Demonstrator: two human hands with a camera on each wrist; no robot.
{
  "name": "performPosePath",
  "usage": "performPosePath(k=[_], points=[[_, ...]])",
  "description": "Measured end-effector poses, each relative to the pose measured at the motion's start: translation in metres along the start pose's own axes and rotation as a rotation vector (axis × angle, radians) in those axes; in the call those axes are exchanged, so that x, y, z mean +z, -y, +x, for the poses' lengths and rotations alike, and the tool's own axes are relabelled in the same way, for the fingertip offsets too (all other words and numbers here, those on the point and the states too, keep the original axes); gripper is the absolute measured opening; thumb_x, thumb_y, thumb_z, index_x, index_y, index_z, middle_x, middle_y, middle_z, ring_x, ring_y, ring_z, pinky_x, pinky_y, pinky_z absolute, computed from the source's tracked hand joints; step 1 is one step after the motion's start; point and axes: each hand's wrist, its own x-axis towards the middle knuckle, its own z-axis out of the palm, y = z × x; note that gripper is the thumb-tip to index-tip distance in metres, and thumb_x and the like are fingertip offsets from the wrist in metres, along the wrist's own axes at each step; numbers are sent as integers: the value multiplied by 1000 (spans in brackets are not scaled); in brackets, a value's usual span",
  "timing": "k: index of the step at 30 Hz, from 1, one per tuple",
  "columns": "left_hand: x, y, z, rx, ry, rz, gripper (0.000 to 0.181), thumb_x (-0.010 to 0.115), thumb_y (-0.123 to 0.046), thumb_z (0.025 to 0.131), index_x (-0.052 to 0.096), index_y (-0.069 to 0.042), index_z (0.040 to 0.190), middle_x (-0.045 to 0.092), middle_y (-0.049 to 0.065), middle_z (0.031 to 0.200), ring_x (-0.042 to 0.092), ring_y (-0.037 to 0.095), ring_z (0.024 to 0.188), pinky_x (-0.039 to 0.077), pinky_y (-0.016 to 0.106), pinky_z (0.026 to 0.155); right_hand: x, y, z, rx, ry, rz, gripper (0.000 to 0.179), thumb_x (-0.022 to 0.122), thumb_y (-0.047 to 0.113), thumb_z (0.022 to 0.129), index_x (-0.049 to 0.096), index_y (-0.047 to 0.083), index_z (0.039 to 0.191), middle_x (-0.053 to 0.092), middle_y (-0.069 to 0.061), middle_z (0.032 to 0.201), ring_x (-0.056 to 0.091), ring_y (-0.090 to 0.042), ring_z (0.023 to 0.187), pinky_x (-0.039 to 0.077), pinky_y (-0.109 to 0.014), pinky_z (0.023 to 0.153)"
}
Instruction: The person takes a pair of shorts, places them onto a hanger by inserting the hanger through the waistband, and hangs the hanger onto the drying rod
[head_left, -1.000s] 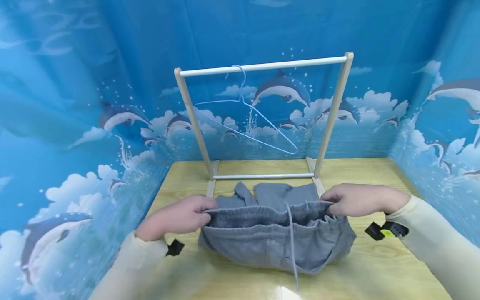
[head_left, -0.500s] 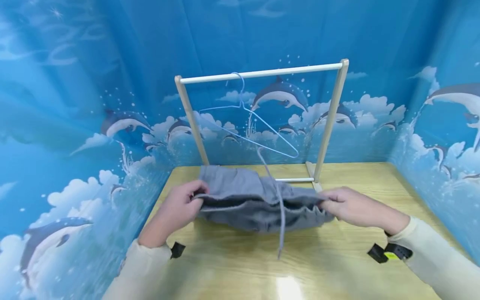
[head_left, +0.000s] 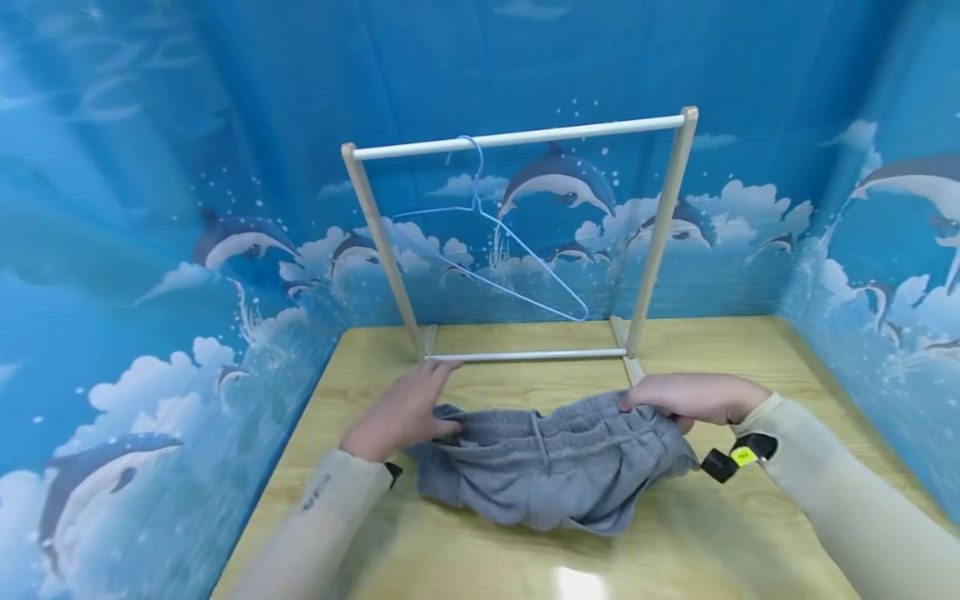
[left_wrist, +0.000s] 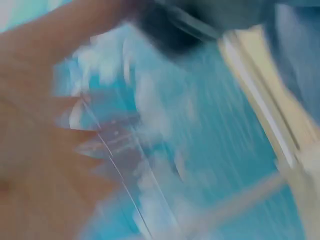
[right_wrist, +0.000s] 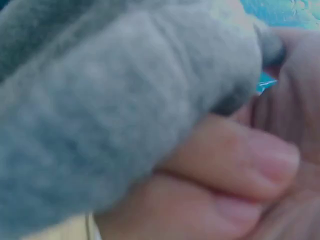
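Observation:
A pair of grey drawstring shorts (head_left: 555,471) lies bunched across the middle of the wooden table, its elastic waistband toward the rack. At the right end of the waistband my right hand (head_left: 692,397) grips the cloth. The right wrist view shows grey fabric (right_wrist: 125,105) held against curled fingers (right_wrist: 227,160). My left hand (head_left: 405,412) is at the left end, fingers extended toward the rack, thumb at the edge of the waistband. Blurred in the left wrist view, the left fingers (left_wrist: 85,165) are spread and hold nothing; whether the thumb touches the cloth is unclear.
Behind the shorts stands a rack with a white top rail (head_left: 525,137) and a low white crossbar (head_left: 525,356). A light blue wire hanger (head_left: 525,250) hangs from the top rail. Dolphin-printed blue curtains (head_left: 225,167) enclose the table (head_left: 750,358) on the back and sides.
The shorts have swung from the rack side down onto the table toward me. My left hand has let go of the waistband and spread its fingers; the right hand keeps its hold.

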Motion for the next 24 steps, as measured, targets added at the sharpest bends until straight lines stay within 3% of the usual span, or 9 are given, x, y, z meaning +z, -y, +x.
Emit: performPosePath(k=[2, 4, 6, 9, 13, 15, 17, 20, 24], points=[[13, -25, 7, 226, -146, 159, 80, 86, -33, 87, 45, -17, 154, 51, 9, 150, 50, 26, 138, 44, 46, 113, 5, -1, 5, -42, 35, 1, 32, 46, 33, 105, 47, 18, 78, 21, 8, 60, 20, -9, 50, 38, -25, 58], [21, -47, 14, 415, -214, 224, 66, 83, -33, 90, 54, -21, 148, 55, 4, 146, 50, 22, 137, 43, 43, 114, 10, -1, 8, -84, 50, -8, 31, 47, 31, 106, 46, 18, 77, 23, 9, 61, 22, -8, 51, 37, -24, 58], [23, -62, 20, 503, -220, 221, 40, 78, -33, 94, 68, -22, 131, 65, -1, 129, 58, 17, 125, 48, 38, 108, 14, 0, 11, -118, 64, -17, 35, 49, 30, 105, 41, 19, 73, 26, 9, 61, 24, -8, 51, 36, -23, 57], [19, -68, 27, 470, -120, 118, 26, 75, -36, 96, 73, -25, 120, 68, -8, 118, 61, 10, 114, 51, 32, 99, 16, 1, 12, -159, 59, -38, 37, 51, 27, 104, 38, 17, 70, 29, 11, 62, 25, -6, 51, 33, -21, 55], [24, -61, 34, 297, 92, -51, 51, 75, -38, 96, 58, -24, 142, 65, -7, 131, 61, 8, 119, 53, 33, 98, 17, 0, 9, -211, 68, -49, 40, 52, 20, 101, 36, 2, 70, 31, 12, 62, 26, -4, 51, 32, -20, 54], [33, -58, 37, 224, 120, -125, 36, 70, -31, 100, 61, -24, 135, 68, -8, 123, 64, 6, 109, 55, 31, 91, 18, -1, 9, -240, 86, -60, 39, 52, 17, 101, 38, -4, 72, 32, 12, 62, 27, -3, 51, 32, -20, 54], [38, -58, 37, 185, 122, -206, 14, 64, -24, 101, 68, -24, 115, 69, -11, 101, 64, 5, 87, 54, 28, 77, 19, -1, 8, -265, 99, -76, 37, 52, 16, 101, 39, -4, 72, 33, 13, 62, 28, -3, 52, 33, -20, 54], [38, -57, 38, 225, 169, -338, 14, 59, -17, 101, 67, -24, 93, 63, -11, 81, 55, 6, 68, 48, 25, 65, 20, -1, 8, -293, 113, -107, 36, 52, 15, 102, 42, 0, 71, 35, 14, 62, 30, -2, 54, 34, -20, 56], [26, -51, 39, 345, 386, -448, 6, 60, -14, 105, 64, -17, 103, 61, -5, 83, 53, 8, 70, 47, 24, 65, 20, 1, 7, -339, 141, -132, 35, 52, 13, 103, 43, 4, 70, 34, 14, 63, 29, -2, 54, 32, -21, 55]])
